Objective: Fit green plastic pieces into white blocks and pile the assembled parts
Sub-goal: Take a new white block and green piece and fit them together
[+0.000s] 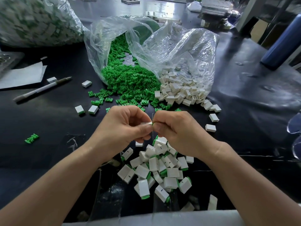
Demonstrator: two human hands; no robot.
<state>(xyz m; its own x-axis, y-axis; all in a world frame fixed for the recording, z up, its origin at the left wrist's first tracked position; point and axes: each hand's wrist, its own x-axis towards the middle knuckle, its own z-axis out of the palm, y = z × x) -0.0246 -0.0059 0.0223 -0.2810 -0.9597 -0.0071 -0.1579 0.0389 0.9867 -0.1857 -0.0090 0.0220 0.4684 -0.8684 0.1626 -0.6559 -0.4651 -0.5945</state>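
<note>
Where stock spills from clear plastic bags (171, 46) onto the black table (57, 119), you find a heap of small green plastic pieces (130, 82) touching a heap of hollow white plastic blocks (179, 90). Nearer you lies the pile of assembled parts (159, 170), white with green ends. Your left hand (123, 126), fingers curled, pinches one white block (146, 123). Your right hand (175, 129), likewise curled, pinches a green piece (152, 123) at the block's end. Both items judged light, rigid, smooth, easily dropped. Hold the block by its flat sides and the green piece by its outer end.
</note>
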